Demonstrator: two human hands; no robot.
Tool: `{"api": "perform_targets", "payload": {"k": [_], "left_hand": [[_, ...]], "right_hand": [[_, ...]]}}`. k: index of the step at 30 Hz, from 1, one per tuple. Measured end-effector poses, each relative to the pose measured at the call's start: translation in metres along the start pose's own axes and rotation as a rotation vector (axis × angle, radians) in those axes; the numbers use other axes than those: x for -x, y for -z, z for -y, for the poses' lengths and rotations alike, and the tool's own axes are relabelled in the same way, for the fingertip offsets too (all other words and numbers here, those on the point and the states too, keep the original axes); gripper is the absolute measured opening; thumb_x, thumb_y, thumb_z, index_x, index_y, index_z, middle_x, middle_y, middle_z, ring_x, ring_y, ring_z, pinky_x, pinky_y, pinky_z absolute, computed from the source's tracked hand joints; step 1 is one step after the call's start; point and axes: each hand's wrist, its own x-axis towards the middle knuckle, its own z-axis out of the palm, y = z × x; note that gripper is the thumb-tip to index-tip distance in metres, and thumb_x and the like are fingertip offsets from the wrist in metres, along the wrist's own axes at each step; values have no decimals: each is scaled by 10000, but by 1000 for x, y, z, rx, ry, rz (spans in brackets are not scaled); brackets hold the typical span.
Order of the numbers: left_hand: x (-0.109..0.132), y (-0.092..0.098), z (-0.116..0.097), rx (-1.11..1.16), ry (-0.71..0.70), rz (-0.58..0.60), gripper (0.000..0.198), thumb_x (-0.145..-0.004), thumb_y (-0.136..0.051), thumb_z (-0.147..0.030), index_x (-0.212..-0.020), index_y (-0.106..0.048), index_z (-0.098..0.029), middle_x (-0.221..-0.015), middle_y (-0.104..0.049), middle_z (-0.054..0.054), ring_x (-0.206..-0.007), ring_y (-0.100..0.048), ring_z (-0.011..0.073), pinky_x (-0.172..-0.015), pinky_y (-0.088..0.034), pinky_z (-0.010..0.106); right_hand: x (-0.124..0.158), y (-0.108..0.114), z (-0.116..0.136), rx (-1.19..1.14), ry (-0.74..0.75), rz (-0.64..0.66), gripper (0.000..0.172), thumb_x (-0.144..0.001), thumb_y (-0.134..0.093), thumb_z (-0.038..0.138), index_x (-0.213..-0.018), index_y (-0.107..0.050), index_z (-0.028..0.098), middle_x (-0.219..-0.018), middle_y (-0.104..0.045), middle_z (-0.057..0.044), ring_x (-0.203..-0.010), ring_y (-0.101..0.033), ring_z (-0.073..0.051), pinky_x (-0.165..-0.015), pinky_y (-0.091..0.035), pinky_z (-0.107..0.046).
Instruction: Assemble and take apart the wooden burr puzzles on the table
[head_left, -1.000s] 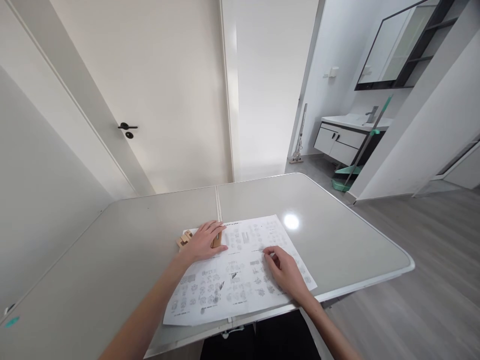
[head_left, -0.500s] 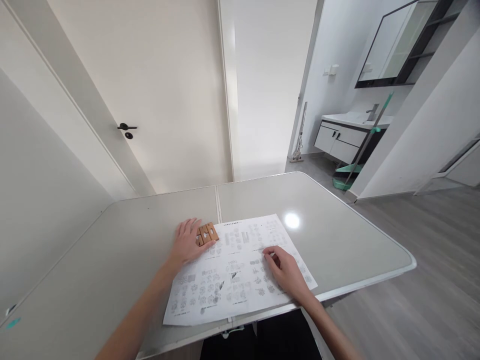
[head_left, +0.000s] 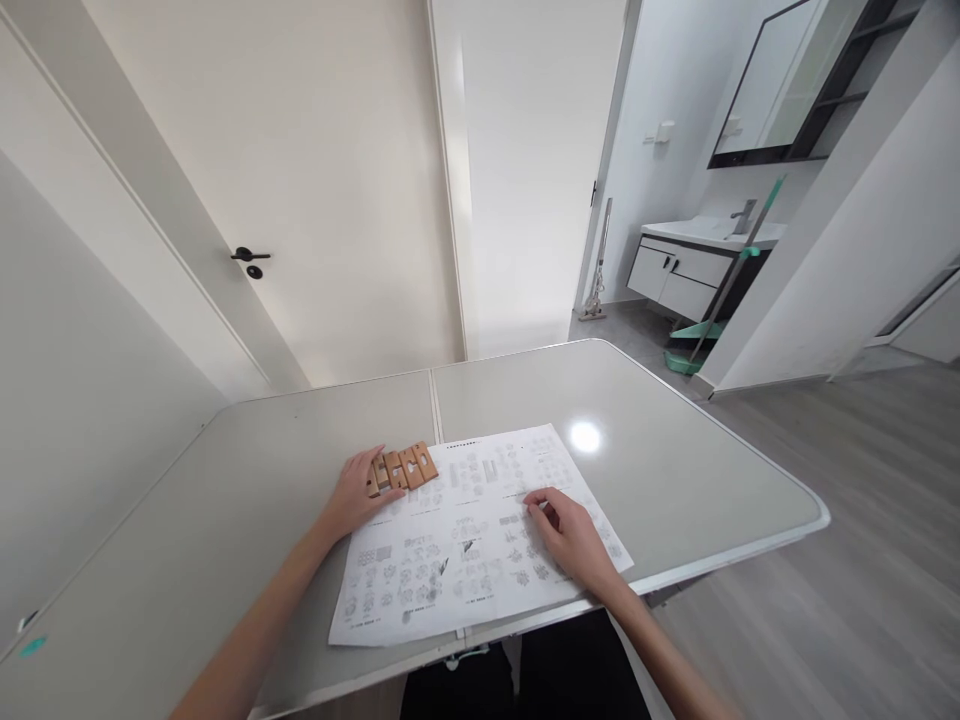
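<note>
Slabs [head_left: 405, 466]: flat row of tan notched wooden pieces, side by side on the worktop [head_left: 225, 520], at the far-left corner of a printed sheet [head_left: 465, 560]. The row is angled slightly, right end farther. It looks partly on the sheet's corner, but I can't tell how much.

Left hand [head_left: 352, 497]: palm down, fingers loose, fingertips on the near-left end of the row. It's not closed around anything, just touching.

Right hand [head_left: 576, 540]: resting on the right part of the sheet, fingers loosely curled, tips on the paper, nothing gripped. It's well apart from the slabs.

Sheet: white, covered in small grey diagram grids, too small to read. Its near edge reaches the worktop's near edge, and it lies across the centre seam [head_left: 433, 410].

Worktop: grey, glossy, rounded corners. Light glare [head_left: 585, 437] just beyond the sheet's far-right corner, small teal mark [head_left: 32, 647] at the near-left edge.

Beyond, far left: white door with a black handle [head_left: 247, 257].

Beyond, far right, through an open doorway:
- vanity cabinet [head_left: 675, 283] with a tap
- dark-framed mirror [head_left: 780, 80] above it
- green-handled broom [head_left: 731, 265] leaning on the wall
- green dustpan [head_left: 686, 350] on the floor beside the broom
- mop [head_left: 598, 270] upright by the left jamb

Wood-look floor [head_left: 862, 520] right of the worktop.
</note>
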Motion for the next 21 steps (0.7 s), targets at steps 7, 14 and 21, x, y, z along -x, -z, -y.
{"api": "perform_targets", "payload": {"k": [7, 14, 21], "left_hand": [[-3, 7, 1, -34, -41, 23, 872, -814, -681, -662, -1512, -406, -217, -1415, -586, 147, -1336, -520, 375, -1113, -423, 509], [-9, -1, -47, -119, -150, 56, 692, -923, -586, -629, -1509, -452, -287, -1564, -484, 109, -1438, -417, 360, -1187, -316, 545], [-20, -13, -64, -171, -253, 119, 433, -1037, -428, -502, -1391, -613, -332, -1575, -502, 47, -1462, -415, 333, -1192, -327, 540]], "right_hand": [[-1, -1, -3, -7, 4, -1, 339, -1000, -448, 481, -1017, -679, 233, -869, -736, -67, -686, -641, -230, -655, -519, -360], [-2, -2, -4, -4, 12, 0, 338, -999, -446, 488, -1006, -674, 239, -871, -733, -62, -692, -642, -233, -666, -516, -361], [-4, -3, -2, 11, 31, -22, 304, -983, -458, 425, -992, -691, 230, -873, -750, -63, -700, -651, -235, -686, -523, -367]]}}
